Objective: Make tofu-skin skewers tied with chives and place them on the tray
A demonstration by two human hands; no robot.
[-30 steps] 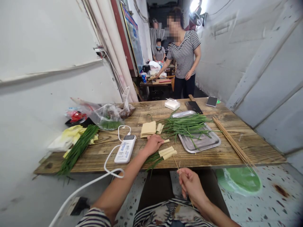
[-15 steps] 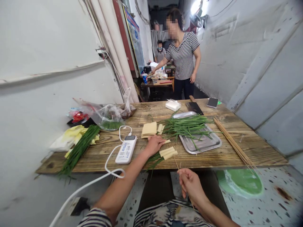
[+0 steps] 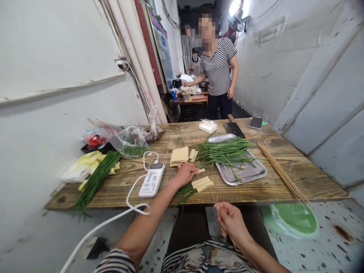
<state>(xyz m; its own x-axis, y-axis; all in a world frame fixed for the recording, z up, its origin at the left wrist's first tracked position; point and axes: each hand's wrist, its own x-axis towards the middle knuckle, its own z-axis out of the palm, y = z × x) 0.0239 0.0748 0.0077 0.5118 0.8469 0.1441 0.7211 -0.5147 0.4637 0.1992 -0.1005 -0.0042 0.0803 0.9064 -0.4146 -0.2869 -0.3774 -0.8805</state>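
My left hand (image 3: pixel 186 173) is over the wood table, its fingers closed on a small pale yellow roll (image 3: pixel 201 171) that looks like rolled tofu skin. Just nearer to me lie more such rolls (image 3: pixel 202 183), with green chives (image 3: pixel 186 191) sticking out on their left. In my right hand (image 3: pixel 231 220), below the table's front edge, a thin bamboo skewer (image 3: pixel 212 194) is pinched between thumb and fingers. It slants up to the rolls; whether its tip is inside the upper roll I cannot make out. A stack of square tofu sheets (image 3: pixel 179 154) sits behind my left hand.
Chives (image 3: pixel 224 151) lie across a metal tray (image 3: pixel 256 172). Bamboo skewers (image 3: pixel 281 170) are at the right, a cleaver (image 3: pixel 234 129) and phone (image 3: pixel 255 123) behind. A cabled white power bank (image 3: pixel 152 180) and another chive bundle (image 3: pixel 96 180) are leftward. A person (image 3: pixel 217 72) stands beyond.
My two hands, the skewer and the rolls stay almost in place. The standing person beyond the table has turned more toward me, and the person farther back has shifted slightly.
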